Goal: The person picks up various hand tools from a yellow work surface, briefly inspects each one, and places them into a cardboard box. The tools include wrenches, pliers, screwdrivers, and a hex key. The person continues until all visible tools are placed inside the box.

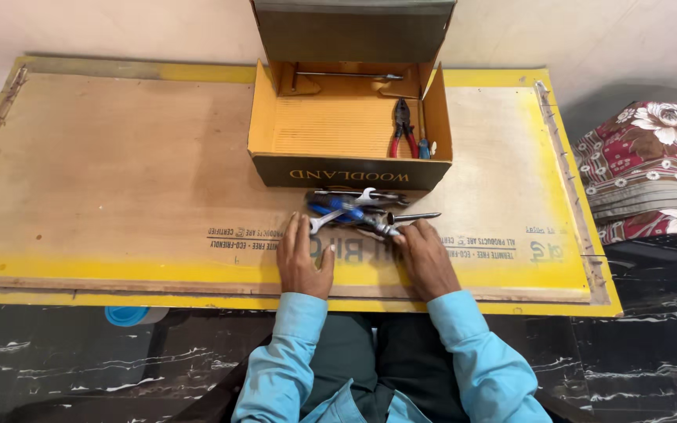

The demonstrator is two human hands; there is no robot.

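A small heap of hand tools [363,208] lies on the plywood board [119,172] just in front of an open cardboard box [346,125]; I make out a spanner, a blue-handled tool and a screwdriver shaft. My left hand [304,258] rests flat on the board, its fingertips at the heap's left end. Fingers of my right hand [425,257] touch the heap's right end near the screwdriver shaft; whether they grip a tool is unclear. Inside the box lie red-handled pliers [403,127], a blue-handled tool and a long thin rod at the back.
The board has yellow edges and sits on a dark marbled surface [652,352]. A folded floral cloth [652,168] lies at the right. A blue round object [128,315] peeks out under the board's front edge. The box lid stands upright against the wall.
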